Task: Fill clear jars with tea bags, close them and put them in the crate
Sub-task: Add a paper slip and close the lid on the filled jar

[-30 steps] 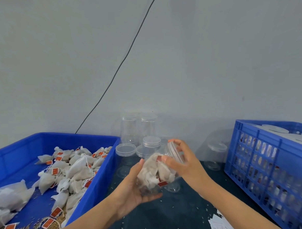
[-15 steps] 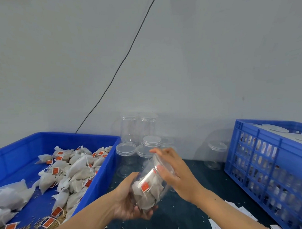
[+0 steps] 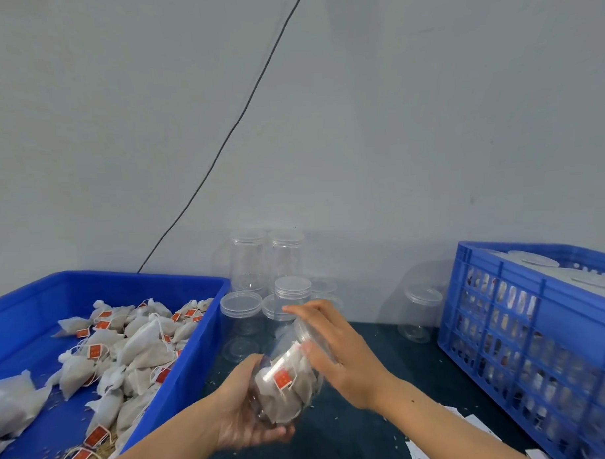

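hands both on tilted jar [image 3: 288, 384] — left [image 3: 244, 408] cups base, right [image 3: 336, 353] grips lid [image 3: 306, 328].

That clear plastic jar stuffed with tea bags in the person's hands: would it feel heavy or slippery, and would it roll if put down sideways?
Probably light: the clear plastic jar holds only small white paper tea bags. Its smooth wall may be slippery, perhaps why the left hand cups its base while the right hand works the lid. Being round, it would likely roll.

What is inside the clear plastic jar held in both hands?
Inside the clear plastic jar, white tea bags with orange tags fill it. The left hand covers its base, hiding the bottom contents.
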